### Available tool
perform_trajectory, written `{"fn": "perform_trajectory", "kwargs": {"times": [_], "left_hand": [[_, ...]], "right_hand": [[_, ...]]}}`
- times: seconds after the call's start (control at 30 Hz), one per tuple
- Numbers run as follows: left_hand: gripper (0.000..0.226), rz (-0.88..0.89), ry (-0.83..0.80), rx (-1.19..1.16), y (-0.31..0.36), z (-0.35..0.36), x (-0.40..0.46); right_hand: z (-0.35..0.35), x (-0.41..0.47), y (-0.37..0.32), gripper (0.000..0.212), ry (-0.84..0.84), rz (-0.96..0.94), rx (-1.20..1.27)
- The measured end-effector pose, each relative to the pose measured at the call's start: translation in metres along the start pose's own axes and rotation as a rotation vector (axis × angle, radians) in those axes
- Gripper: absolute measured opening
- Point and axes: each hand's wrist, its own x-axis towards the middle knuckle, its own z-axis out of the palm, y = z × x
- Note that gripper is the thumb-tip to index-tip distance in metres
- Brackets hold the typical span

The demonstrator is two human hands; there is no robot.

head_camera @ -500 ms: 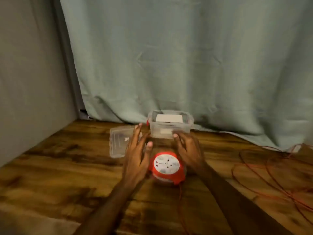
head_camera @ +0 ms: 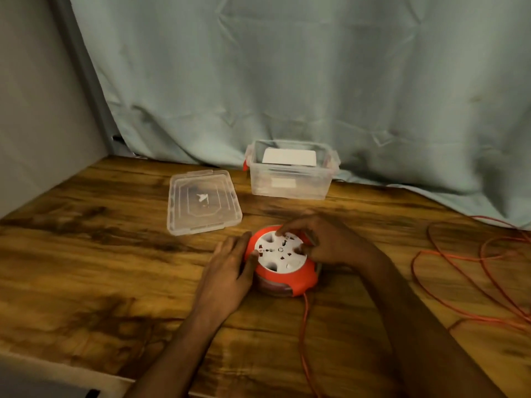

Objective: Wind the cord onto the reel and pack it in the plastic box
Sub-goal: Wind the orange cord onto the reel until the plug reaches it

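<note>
An orange cord reel (head_camera: pixel 283 270) with a white socket face lies flat on the wooden table (head_camera: pixel 100 268). My left hand (head_camera: pixel 230 271) presses against its left side. My right hand (head_camera: pixel 324 239) rests on top, fingers curled over the white face. An orange cord (head_camera: pixel 305 326) runs from the reel's near edge toward me, and loose loops of it (head_camera: pixel 465 271) lie at the right. Behind the reel stands the clear plastic box (head_camera: pixel 290 183), open, with a white item inside. Its clear lid (head_camera: pixel 202 201) lies flat to the left.
A pale green curtain (head_camera: pixel 287 81) hangs along the back of the table. A grey wall (head_camera: pixel 34 110) closes the left side. The table's near edge runs along the lower left.
Both hands have closed in on the reel: the left now touches its side, the right has come onto its top. The view has shifted downward.
</note>
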Motion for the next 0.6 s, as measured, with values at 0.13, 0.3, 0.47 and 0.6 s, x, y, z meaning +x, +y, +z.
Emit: {"fn": "perform_trajectory", "kwargs": {"times": [0.13, 0.3, 0.47, 0.6], "left_hand": [[0.052, 0.032, 0.003, -0.044, -0.003, -0.001, -0.001], [0.051, -0.031, -0.081, -0.285, 0.001, -0.005, 0.008], [0.052, -0.215, -0.079, -0.528, 0.011, -0.003, 0.04], [0.033, -0.315, -0.165, -0.743, 0.02, 0.001, 0.07]], "right_hand": [[-0.001, 0.008, -0.005, 0.066, -0.06, 0.009, -0.041], [-0.004, 0.011, -0.015, 0.089, -0.236, 0.022, -0.051], [-0.009, 0.009, -0.009, 0.09, -0.129, 0.028, 0.032], [-0.012, 0.01, 0.0, 0.085, -0.063, 0.068, 0.046]]}}
